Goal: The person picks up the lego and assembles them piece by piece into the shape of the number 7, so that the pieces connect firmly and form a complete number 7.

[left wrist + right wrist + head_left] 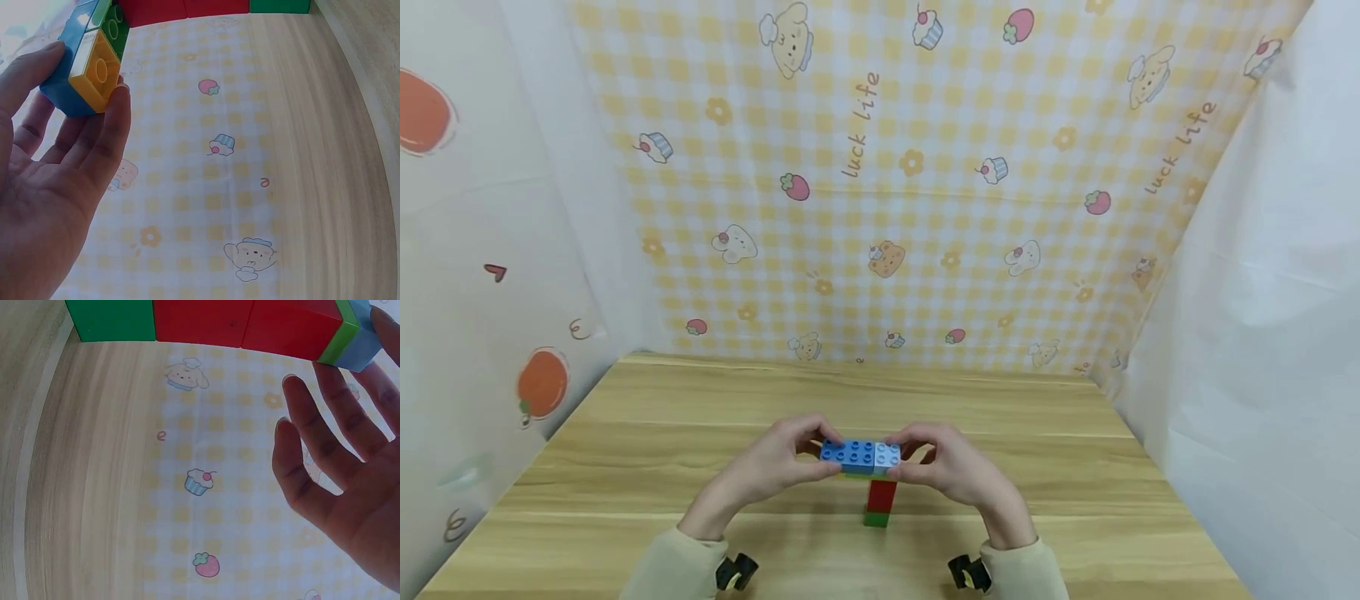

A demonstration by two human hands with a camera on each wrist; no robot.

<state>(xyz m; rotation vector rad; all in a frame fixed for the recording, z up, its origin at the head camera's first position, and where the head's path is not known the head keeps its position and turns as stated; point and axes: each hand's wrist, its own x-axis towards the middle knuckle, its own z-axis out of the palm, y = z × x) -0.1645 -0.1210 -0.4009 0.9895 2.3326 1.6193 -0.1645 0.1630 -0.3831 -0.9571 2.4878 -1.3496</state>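
Note:
A tower of toy building bricks stands upright on the table. At its foot is a green brick (876,519), with red bricks (882,497) stacked on it. Across the top lie a thin light-green plate (340,332), a blue brick (848,456) and a light-blue brick (887,457). My left hand (790,454) pinches the left end of the blue brick between thumb and fingers. Beneath that end, a yellow brick (100,74) shows its hollow underside in the left wrist view. My right hand (947,462) pinches the light-blue brick at the right end.
The wooden table (715,400) reaches back to a yellow checked cloth (895,208) hanging behind it. White sheets hang at the left (467,250) and right (1247,333) sides. The tower's foot is between my forearms.

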